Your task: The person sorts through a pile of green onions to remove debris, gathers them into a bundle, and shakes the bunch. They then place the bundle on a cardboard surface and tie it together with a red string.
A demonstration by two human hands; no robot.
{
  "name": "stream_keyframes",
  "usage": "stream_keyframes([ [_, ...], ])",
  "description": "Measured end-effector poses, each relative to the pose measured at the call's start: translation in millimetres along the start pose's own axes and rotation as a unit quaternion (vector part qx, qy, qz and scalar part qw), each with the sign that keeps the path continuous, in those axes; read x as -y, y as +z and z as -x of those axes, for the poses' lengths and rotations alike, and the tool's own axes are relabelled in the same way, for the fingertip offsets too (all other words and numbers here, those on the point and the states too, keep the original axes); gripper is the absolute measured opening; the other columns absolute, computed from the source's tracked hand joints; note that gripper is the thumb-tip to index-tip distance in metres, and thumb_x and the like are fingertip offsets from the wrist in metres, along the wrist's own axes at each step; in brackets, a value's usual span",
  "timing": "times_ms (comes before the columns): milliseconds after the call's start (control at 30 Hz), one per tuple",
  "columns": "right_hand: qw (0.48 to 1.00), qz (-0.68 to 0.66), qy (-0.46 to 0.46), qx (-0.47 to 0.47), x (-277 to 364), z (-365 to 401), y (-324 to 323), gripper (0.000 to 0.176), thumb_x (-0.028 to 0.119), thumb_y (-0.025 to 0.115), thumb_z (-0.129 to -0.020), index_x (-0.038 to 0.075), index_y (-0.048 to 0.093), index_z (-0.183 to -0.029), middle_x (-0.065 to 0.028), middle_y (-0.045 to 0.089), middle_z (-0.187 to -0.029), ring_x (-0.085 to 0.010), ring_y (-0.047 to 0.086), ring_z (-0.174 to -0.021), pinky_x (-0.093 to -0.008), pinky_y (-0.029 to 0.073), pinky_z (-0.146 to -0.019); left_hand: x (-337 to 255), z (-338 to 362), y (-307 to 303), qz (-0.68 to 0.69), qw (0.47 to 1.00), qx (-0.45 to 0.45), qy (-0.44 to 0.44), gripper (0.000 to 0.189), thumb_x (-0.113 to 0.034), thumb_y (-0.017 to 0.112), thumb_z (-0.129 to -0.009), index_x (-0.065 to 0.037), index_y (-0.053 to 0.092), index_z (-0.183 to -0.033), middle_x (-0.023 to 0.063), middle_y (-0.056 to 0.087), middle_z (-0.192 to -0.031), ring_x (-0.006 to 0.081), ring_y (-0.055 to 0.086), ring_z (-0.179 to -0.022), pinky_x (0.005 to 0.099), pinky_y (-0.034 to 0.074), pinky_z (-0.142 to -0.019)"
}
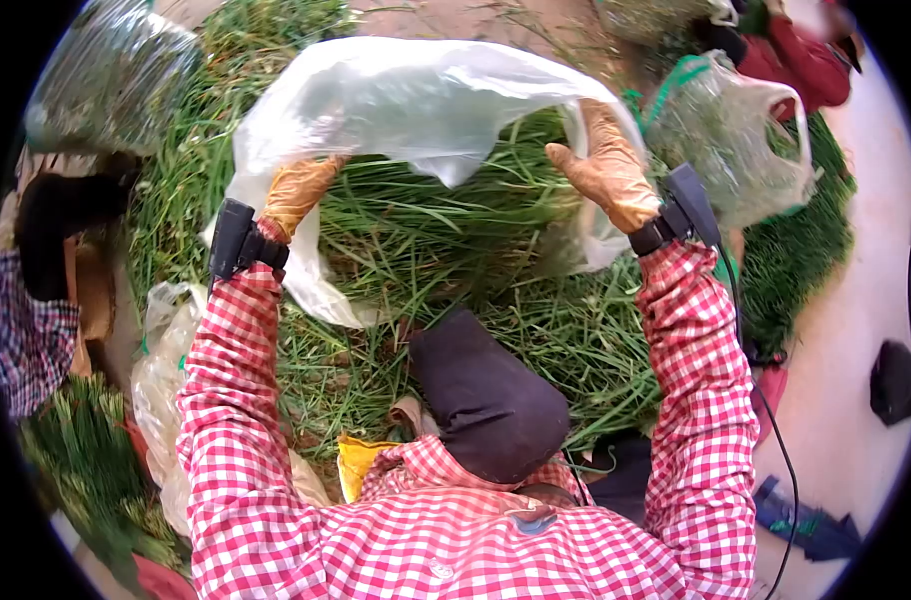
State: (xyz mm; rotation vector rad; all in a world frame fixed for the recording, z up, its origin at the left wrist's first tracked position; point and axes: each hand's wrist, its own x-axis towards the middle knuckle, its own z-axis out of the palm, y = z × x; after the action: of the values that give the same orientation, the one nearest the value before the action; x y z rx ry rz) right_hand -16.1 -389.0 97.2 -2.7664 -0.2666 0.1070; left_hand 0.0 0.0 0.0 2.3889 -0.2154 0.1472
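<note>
A clear, whitish plastic bag (396,85) is stretched between my two hands, its mouth spread over a heap of long green grass-like stalks (426,215). Both hands wear tan-orange gloves. My left hand (301,192) is at the bag's left side, fingers stretched inward and partly covered by plastic. My right hand (611,170) is inside the right side, its thumb held apart and its raised fingers seen through the film. Loose plastic hangs below both wrists. Some stalks show through and beneath the bag.
Filled plastic bags (731,140) stand at right, and a wrapped bundle (111,75) lies upper left. Crumpled plastic (166,350) lies by my left arm. People sit at left and upper right. My dark-clad knee (486,400) rises before the heap. A cable (766,400) hangs from my right wrist.
</note>
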Motion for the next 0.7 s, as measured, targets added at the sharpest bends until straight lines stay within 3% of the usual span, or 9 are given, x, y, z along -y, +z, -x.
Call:
stream_keyframes([
  [67,0.999,0.022,0.002,-0.030,18,-8,5,0.082,0.049,0.055,-0.086,-0.001,0.025,-0.144,-0.0246,0.026,-0.147,-0.0359,0.022,-0.138,-0.0395,0.016,-0.114,9,10,-40,-0.042,0.993,-0.055,0.097,0.046,-0.029,0.062,-0.086,-0.010,0.054,-0.127,0.0145,0.059,-0.121,0.0273,0.055,-0.111,0.0364,0.043,-0.096],
  [100,0.990,0.132,-0.024,-0.037,1,-9,-10,0.072,0.043,0.058,-0.086,-0.002,0.036,-0.138,-0.0258,0.041,-0.138,-0.0347,0.041,-0.129,-0.0391,0.031,-0.108,29,26,1,0.013,0.996,-0.053,0.064,0.043,-0.027,0.062,-0.086,-0.009,0.056,-0.125,0.0141,0.059,-0.120,0.0269,0.056,-0.110,0.0359,0.043,-0.094],
  [167,0.934,-0.044,0.207,0.287,94,-25,-31,0.056,0.033,0.062,-0.086,-0.004,0.048,-0.126,-0.0233,0.061,-0.114,-0.0327,0.060,-0.106,-0.0382,0.046,-0.094,95,30,-43,-0.029,0.997,-0.028,0.063,0.038,-0.022,0.062,-0.087,-0.008,0.058,-0.121,0.0134,0.061,-0.118,0.0262,0.057,-0.107,0.0348,0.045,-0.091],
  [200,0.964,-0.100,0.086,0.232,99,-12,5,0.047,0.027,0.062,-0.086,-0.004,0.052,-0.121,-0.0203,0.064,-0.101,-0.0318,0.063,-0.093,-0.0375,0.050,-0.086,72,23,-91,-0.013,0.998,0.028,-0.052,0.034,-0.021,0.062,-0.087,-0.007,0.060,-0.118,0.0128,0.062,-0.116,0.0253,0.058,-0.105,0.0332,0.047,-0.090],
  [233,0.973,-0.131,-0.016,0.190,94,9,42,0.039,0.020,0.062,-0.085,-0.004,0.056,-0.115,-0.0173,0.068,-0.088,-0.0308,0.066,-0.081,-0.0368,0.054,-0.077,69,30,-93,-0.021,0.999,0.031,-0.035,0.035,-0.020,0.062,-0.087,-0.006,0.060,-0.118,0.0126,0.062,-0.116,0.0252,0.059,-0.104,0.0329,0.047,-0.089],
  [367,0.950,0.005,-0.230,0.211,115,6,152,0.066,0.021,0.066,-0.080,0.008,0.037,-0.139,-0.0200,0.045,-0.136,-0.0294,0.046,-0.125,-0.0392,0.034,-0.106,77,26,-93,-0.028,0.999,0.022,0.007,0.035,-0.019,0.062,-0.087,-0.005,0.059,-0.119,0.0123,0.062,-0.116,0.0249,0.059,-0.103,0.0321,0.048,-0.089],
  [467,0.936,0.182,-0.246,0.174,144,-10,201,0.096,0.019,0.065,-0.079,0.014,0.001,-0.150,-0.0165,0.009,-0.154,-0.0277,0.012,-0.143,-0.0423,0.005,-0.116,78,12,-94,-0.023,1.000,0.009,0.011,0.036,-0.018,0.062,-0.087,-0.004,0.058,-0.119,0.0123,0.062,-0.115,0.0245,0.059,-0.102,0.0318,0.048,-0.089],
  [567,0.916,0.201,-0.342,-0.051,140,-37,235,0.071,0.019,0.063,-0.081,0.006,0.029,-0.142,-0.0230,0.043,-0.135,-0.0300,0.048,-0.123,-0.0439,0.037,-0.105,80,-5,-94,-0.012,1.000,0.005,0.013,0.036,-0.017,0.063,-0.086,-0.004,0.058,-0.119,0.0123,0.062,-0.115,0.0241,0.059,-0.102,0.0315,0.047,-0.089],
  [700,0.902,0.262,-0.341,-0.046,118,-88,267,0.060,0.018,0.062,-0.081,0.005,0.033,-0.132,-0.0197,0.044,-0.121,-0.0278,0.048,-0.108,-0.0424,0.037,-0.092,76,2,-98,0.025,1.000,0.010,0.006,0.036,-0.016,0.064,-0.086,-0.003,0.058,-0.119,0.0124,0.062,-0.114,0.0237,0.059,-0.102,0.0311,0.047,-0.089],
])
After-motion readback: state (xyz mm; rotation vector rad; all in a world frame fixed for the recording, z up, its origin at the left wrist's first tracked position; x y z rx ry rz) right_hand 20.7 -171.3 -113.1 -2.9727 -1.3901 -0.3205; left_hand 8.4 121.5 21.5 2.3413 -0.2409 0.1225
